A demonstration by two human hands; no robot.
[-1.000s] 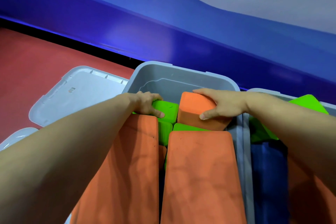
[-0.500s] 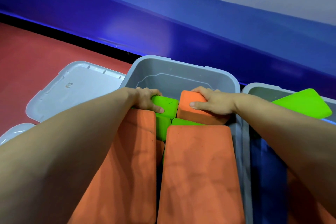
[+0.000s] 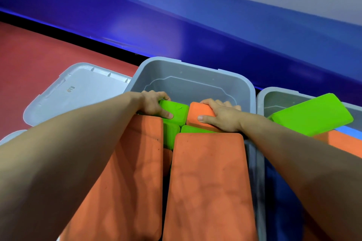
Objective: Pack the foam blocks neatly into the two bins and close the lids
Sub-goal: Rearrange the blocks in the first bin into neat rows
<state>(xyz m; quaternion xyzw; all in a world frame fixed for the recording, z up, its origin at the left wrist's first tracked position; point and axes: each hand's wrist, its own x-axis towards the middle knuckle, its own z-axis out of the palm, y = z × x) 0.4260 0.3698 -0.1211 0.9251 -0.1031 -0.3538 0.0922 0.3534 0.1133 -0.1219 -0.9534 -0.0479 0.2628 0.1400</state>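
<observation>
A grey bin (image 3: 195,68) in the middle holds two long orange foam blocks (image 3: 209,186) lying side by side, with green blocks beneath them. At the bin's far end, my left hand (image 3: 154,104) grips a small green block (image 3: 177,110), thumb on top and fingers curled over its far edge. Beside it my right hand (image 3: 219,115) grips a small orange block (image 3: 199,114) the same way. A second grey bin (image 3: 274,96) to the right holds a tilted green block (image 3: 311,115), orange blocks and a blue one.
A grey lid (image 3: 78,92) lies upside down on the red floor left of the middle bin; part of another lid (image 3: 11,137) shows at the left edge. A blue wall runs close behind the bins.
Both hands have pushed their small blocks lower into the bin's far end. The orange block has dropped from a raised tilt to sit beside the green one.
</observation>
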